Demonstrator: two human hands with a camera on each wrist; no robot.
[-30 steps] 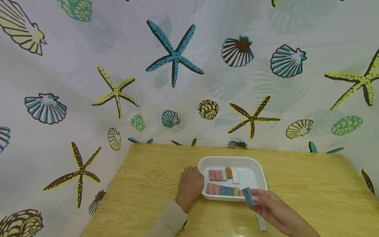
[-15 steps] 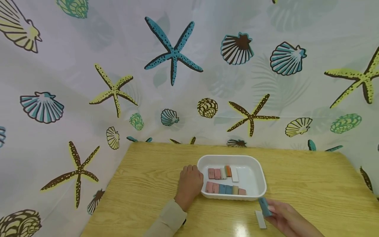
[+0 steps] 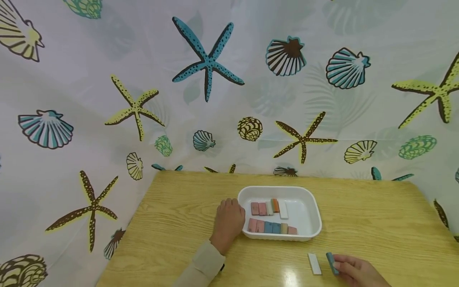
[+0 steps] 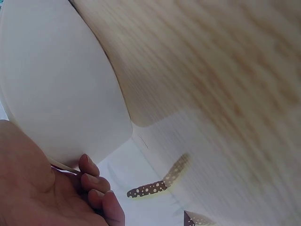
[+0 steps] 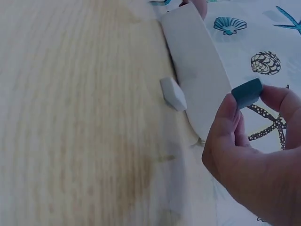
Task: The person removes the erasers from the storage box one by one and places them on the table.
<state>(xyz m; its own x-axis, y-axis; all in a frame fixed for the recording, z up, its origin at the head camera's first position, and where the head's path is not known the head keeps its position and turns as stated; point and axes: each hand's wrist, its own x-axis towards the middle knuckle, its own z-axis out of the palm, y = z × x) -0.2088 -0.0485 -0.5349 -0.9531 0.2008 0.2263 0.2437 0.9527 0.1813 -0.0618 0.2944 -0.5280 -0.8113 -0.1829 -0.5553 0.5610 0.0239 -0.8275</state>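
Thumb and fingers of my right hand [image 3: 358,271] pinch a blue eraser [image 3: 332,264] by its ends, at the right of the tray's front. In the right wrist view the blue eraser [image 5: 247,93] appears tilted. Just left of it, a white eraser [image 3: 314,264] lies on the table. My left hand [image 3: 228,219] holds the left rim of a white tray [image 3: 279,236], its fingers [image 4: 96,181] curled at the edge. Inside the tray are two rows: pink, whitish, orange-green and white erasers [image 3: 283,209] behind, and pink, blue, beige and pink erasers [image 3: 268,227] in front.
The tray stands on a wood-grain table [image 3: 186,199]. A white curtain [image 3: 229,99] printed with shells and starfish hangs behind the table and along its sides.
My right hand has carried the blue eraser from over the tray's front right corner toward the right and nearer to me, beside the white eraser. The left hand has stayed at the rim.
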